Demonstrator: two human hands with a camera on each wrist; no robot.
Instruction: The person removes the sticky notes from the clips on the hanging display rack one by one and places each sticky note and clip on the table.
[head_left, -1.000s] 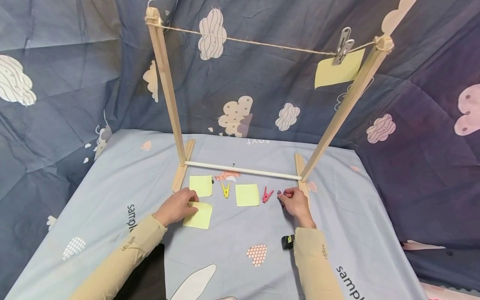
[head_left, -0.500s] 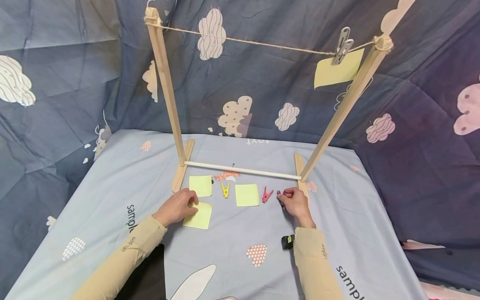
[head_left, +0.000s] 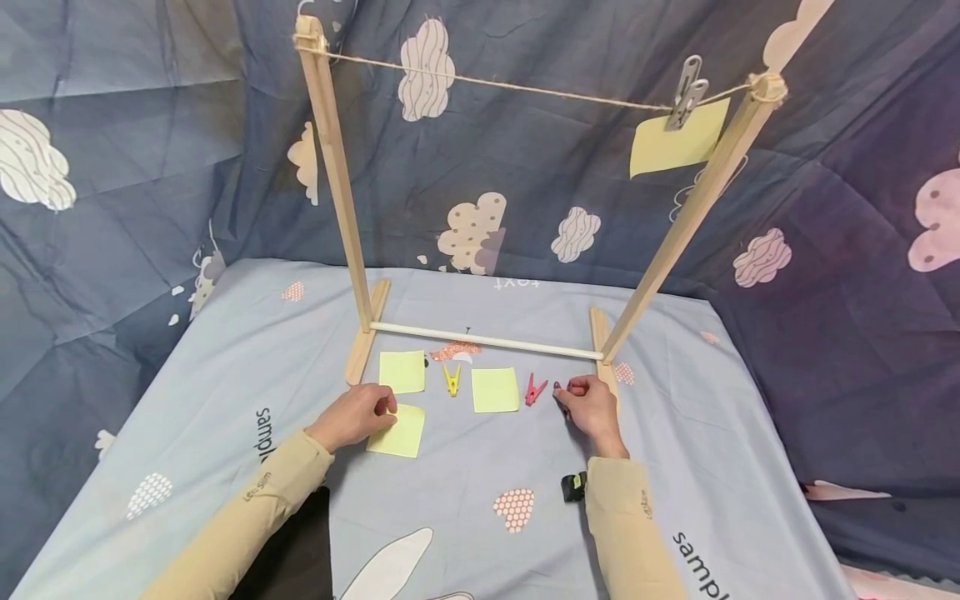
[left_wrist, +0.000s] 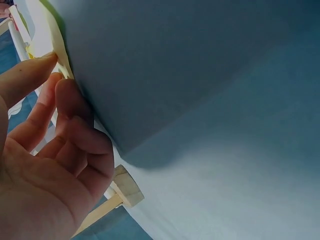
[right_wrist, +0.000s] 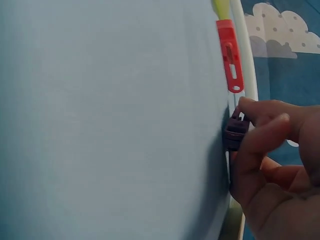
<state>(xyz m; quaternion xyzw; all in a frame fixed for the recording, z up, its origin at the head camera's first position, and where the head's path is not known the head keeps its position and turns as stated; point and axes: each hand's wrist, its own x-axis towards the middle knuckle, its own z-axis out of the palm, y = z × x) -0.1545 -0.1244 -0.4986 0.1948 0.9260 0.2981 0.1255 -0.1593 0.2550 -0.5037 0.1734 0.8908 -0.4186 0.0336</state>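
Observation:
My left hand (head_left: 355, 415) pinches the edge of a yellow sticky note (head_left: 401, 437) low over the cloth; in the left wrist view the note's edge (left_wrist: 59, 40) runs between thumb and fingertips. On the right, my right hand (head_left: 592, 406) grips a small purple clothespin (right_wrist: 236, 132), mostly covered by its fingers in the head view. Between the hands lie a yellow clothespin (head_left: 452, 380), another yellow note (head_left: 495, 390) and a red clothespin (head_left: 535, 389). One more note (head_left: 402, 372) lies just beyond the left hand.
A wooden frame (head_left: 339, 183) stands behind, with a white rod (head_left: 487, 340) low across it. Along its top runs a string (head_left: 510, 85), where a metal clip (head_left: 686, 96) holds a yellow note (head_left: 671, 146). A small black object (head_left: 573, 487) lies beside the right sleeve.
My left hand's knuckles have dipped slightly towards the cloth. The right hand and the things on the cloth stay practically where they were.

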